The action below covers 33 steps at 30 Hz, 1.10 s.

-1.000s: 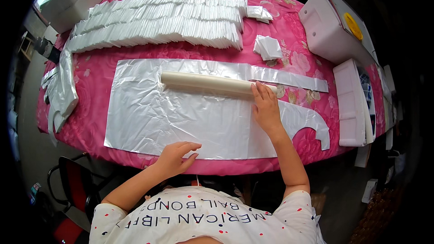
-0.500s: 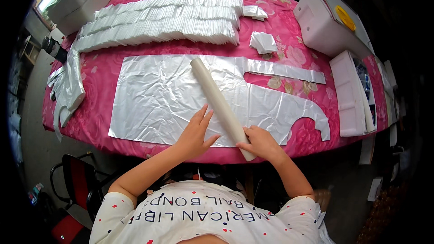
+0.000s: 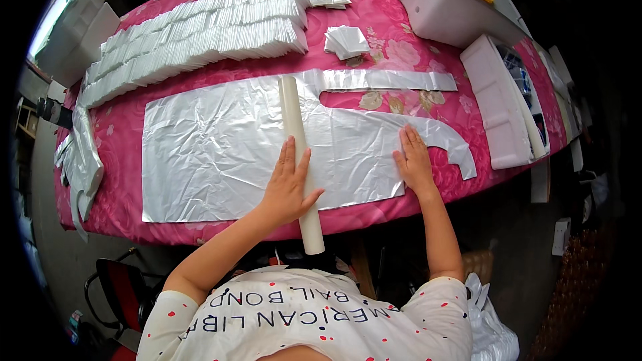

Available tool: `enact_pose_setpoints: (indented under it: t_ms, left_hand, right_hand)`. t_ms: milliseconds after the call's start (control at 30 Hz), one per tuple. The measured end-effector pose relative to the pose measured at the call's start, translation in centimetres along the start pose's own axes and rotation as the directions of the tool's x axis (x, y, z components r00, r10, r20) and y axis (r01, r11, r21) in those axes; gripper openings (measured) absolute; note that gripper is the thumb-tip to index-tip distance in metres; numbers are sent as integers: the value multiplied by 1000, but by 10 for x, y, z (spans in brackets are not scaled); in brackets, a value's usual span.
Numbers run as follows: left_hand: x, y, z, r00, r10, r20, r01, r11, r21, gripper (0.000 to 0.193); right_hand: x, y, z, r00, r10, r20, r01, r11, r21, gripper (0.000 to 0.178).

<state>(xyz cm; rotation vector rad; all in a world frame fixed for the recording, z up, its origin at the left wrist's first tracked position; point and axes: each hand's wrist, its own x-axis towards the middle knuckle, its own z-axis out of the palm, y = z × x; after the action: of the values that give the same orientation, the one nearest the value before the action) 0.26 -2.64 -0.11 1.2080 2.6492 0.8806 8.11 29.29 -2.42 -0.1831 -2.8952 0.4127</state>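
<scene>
The left hand (image 3: 287, 184) lies flat on top of a long, pale tube (image 3: 291, 107). Its fingers are spread a little and its thumb sticks out to the side. It does not wrap around the tube, so it rests on it and has no tight hold. How hard it pushes down, I cannot tell. The right hand (image 3: 415, 160) is flat and open too. It holds nothing and lies on the shiny plastic sheet (image 3: 214, 154), near the curvy end.

The sheet is spread out on the pink tablecloth (image 3: 361, 217), with lots of little wrinkles (like a bed nobody has made). The tube lies across the sheet, and its near end pokes out past the table edge. At the right, the sheet splits into a long strip and a bendy hook shape.

My guess is that this step is making the sheet flat and lining up the tube. The next move seems to call for soft, flat hands: one to keep the sheet from sliding, one to keep the tube straight.

Farther back sit rows of folded white packets (image 3: 200, 33) and a small pile (image 3: 347, 41). A white foam box (image 3: 498, 107) stands at the right.
</scene>
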Motion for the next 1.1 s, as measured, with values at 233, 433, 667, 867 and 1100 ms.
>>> enact_pose_setpoints:
  t_ms: [233, 433, 667, 867, 1100]
  left_hand:
    - [4, 7, -1, 999, -6, 35, 4, 999, 46, 79]
    - [5, 6, 12, 998, 16, -53, -26, 978, -207, 79]
    - [5, 6, 8, 998, 62, 24, -60, 994, -93, 79]
    - [8, 11, 12, 996, 85, 2, -84, 994, -74, 77]
    - [10, 10, 13, 998, 67, 4, -67, 997, -40, 77]
  right_hand:
    - [-23, 83, -22, 664, 654, -362, -747, 586, -312, 51]
    - [-8, -37, 1, 987, 144, -70, -131, 977, 169, 47]
    - [-1, -8, 7, 996, 23, -85, -19, 998, 52, 44]
    - [-23, 97, -7, 889, 354, -290, -425, 873, -238, 37]
    - [-18, 85, -32, 807, 484, -339, -573, 779, -253, 18]
